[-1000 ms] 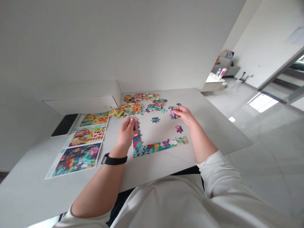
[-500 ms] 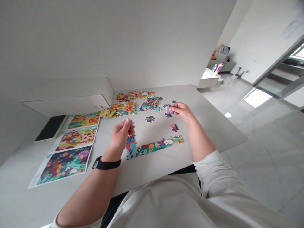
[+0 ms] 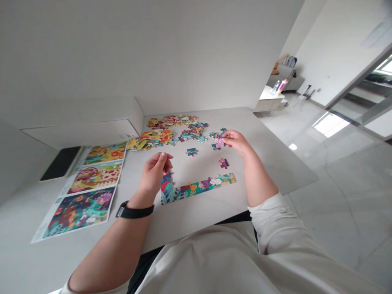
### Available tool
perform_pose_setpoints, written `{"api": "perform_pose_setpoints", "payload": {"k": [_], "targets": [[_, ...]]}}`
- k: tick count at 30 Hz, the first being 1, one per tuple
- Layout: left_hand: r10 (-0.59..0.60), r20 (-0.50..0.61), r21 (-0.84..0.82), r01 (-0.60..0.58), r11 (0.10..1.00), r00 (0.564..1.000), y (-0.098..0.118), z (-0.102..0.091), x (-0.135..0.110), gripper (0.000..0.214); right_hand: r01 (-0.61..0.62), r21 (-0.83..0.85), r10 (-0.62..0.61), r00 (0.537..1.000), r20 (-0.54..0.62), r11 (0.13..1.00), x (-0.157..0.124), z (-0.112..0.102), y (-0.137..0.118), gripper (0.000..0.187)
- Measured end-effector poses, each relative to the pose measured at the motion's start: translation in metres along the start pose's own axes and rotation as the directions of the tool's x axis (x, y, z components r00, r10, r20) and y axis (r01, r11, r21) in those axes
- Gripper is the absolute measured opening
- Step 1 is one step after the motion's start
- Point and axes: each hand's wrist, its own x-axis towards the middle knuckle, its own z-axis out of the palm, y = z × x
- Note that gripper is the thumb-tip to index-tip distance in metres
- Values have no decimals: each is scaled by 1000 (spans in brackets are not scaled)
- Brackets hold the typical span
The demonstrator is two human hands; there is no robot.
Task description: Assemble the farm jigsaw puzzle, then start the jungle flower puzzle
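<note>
My left hand (image 3: 154,171) hovers with fingers curled and thumb pinched to them, just above the left end of an assembled strip of jigsaw pieces (image 3: 197,187); whether it holds a piece I cannot make out. My right hand (image 3: 235,141) pinches a pink and purple piece cluster (image 3: 218,142) lying on the table. A loose purple piece (image 3: 223,163) and a blue piece (image 3: 191,152) lie between the hands. A heap of loose colourful pieces (image 3: 171,130) lies further back.
A reference sheet with three pictures (image 3: 87,185) lies at the left on the white table (image 3: 275,163). Behind it stand a white box (image 3: 82,122) and a black phone (image 3: 60,163). The table's right edge drops to a tiled floor.
The view has shifted slightly. My left hand has lowered a little toward the strip's left end; my right hand stays on the pink cluster.
</note>
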Motion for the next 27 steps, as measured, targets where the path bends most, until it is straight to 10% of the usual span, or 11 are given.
{"api": "perform_pose_setpoints", "payload": {"k": [10,27], "targets": [[-3,45,40,1,999,999,-1,0,-2,42,-245,-323,259,966,1,914,13,11,32,18],[102,291,403,-218,889,951,2,13,-14,35,-163,-705,162,984,-68,690,15,26,32,12]]}}
